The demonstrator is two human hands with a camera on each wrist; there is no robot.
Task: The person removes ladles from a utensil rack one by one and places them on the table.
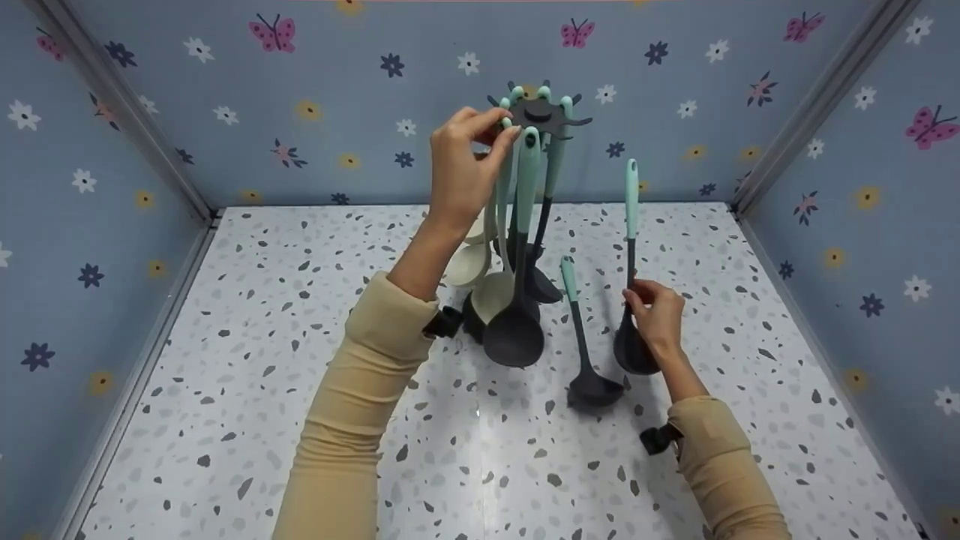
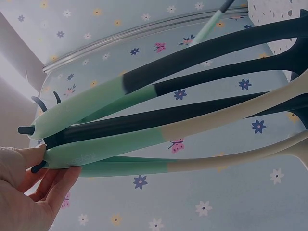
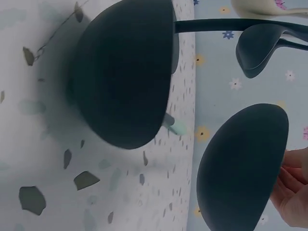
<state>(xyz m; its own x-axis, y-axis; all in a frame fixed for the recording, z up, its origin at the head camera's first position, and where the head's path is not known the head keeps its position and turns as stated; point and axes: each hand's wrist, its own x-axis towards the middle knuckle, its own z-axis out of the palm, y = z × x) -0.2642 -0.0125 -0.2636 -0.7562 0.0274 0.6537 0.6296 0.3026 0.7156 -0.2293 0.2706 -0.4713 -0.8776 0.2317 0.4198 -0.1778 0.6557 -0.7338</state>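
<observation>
My left hand is raised at the top of a dark utensil rack. Its thumb and fingers pinch the mint handle of a beige ladle beside a rack hook. In front of that hangs a black ladle with a mint handle. Lower at the right, my right hand pinches the dark shaft of another black ladle, its mint handle pointing up. The right wrist view has this ladle's bowl beside the fingers. Just left of it, a black ladle lies on the table.
More beige and black utensils hang from the rack, including a beige bowl and a black one. The speckled white table is bounded by blue flowered walls at the back and both sides.
</observation>
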